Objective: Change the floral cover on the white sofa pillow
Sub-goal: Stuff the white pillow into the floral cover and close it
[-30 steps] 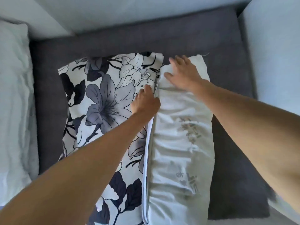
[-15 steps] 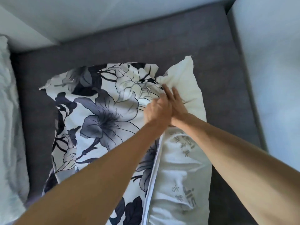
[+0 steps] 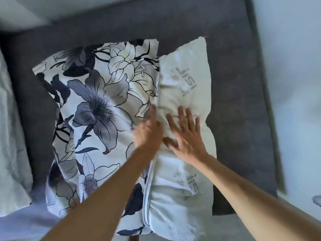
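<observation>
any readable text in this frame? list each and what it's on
"isif" (roughly; grey, upside down to the camera, letters uncertain): upper print on the white pillow.
Same grey logo again on the pillow lower down, near the right forearm.
Small grey characters beside each logo: too blurred to read.
Floral cover: no text, only the flower pattern.

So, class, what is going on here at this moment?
A person works at a white inner pillow that lies partly inside a grey-and-white floral cover on a dark grey sofa seat. The right hand presses flat on the pillow; the left hand, blurred, is at the cover's open edge.
</observation>
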